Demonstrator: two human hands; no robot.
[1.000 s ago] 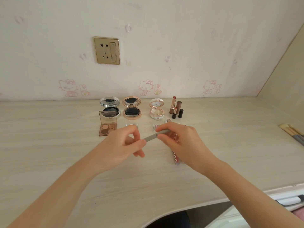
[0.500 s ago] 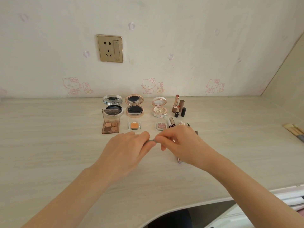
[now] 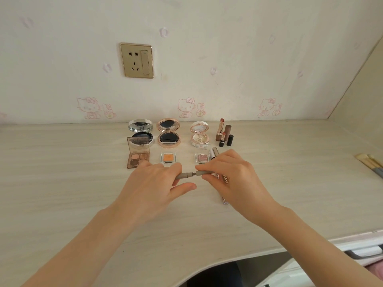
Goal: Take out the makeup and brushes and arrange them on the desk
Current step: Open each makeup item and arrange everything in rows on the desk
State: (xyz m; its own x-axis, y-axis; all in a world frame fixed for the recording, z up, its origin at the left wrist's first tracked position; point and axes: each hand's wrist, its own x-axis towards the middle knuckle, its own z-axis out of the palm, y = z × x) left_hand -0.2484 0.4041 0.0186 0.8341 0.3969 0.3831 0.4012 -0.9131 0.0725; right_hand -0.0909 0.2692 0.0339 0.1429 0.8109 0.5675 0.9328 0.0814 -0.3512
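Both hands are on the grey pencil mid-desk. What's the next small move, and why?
Probably draw the right hand sideways, sliding the cap clear of the grey pencil that the left hand pinches. A thin dark neck shows between them, and the lipsticks and compacts already sit open.

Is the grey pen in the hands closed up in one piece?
No, the grey pen is pulled apart, a thin dark tip bared between left hand and right hand.

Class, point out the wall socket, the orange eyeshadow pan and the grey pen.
wall socket [image 3: 136,60]: head view, middle of gold faceplate.
orange eyeshadow pan [image 3: 168,157]: head view, orange powder.
grey pen [image 3: 183,175]: head view, exposed barrel.
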